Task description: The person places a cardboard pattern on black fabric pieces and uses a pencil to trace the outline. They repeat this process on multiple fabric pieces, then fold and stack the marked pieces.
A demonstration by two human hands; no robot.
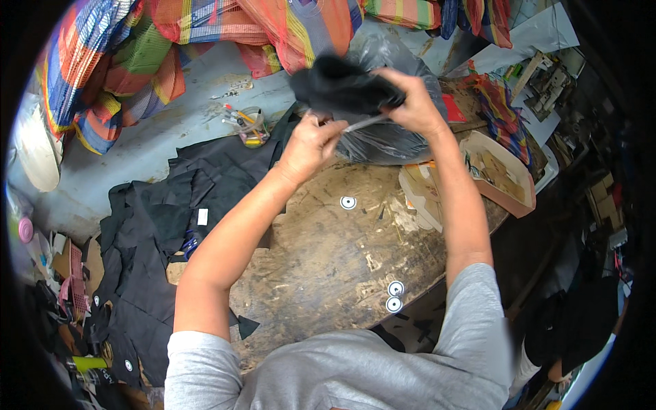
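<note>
Raised over the far part of the worktable [321, 266], a bundle of black cloth [342, 85] is smeared by motion. My right hand [417, 102] grips its right side, fingers partly hidden by the cloth. Just below the bundle, my left hand [313, 145] is closed in a pinch on a thin pale grey strip [365, 124]. That strip runs across to my right hand; whether it is joined to the cloth I cannot tell. Behind both hands stands a dark, shiny plastic bag [389, 145].
Black fabric pieces [147, 273] cover the left side, with blue-handled scissors [190, 244] on them. A clear cup of pens [251, 130] stands at the back. Right are cardboard pieces [422, 195] and a tan box [502, 184]. Striped mesh bags [205, 27] hang along the far side.
</note>
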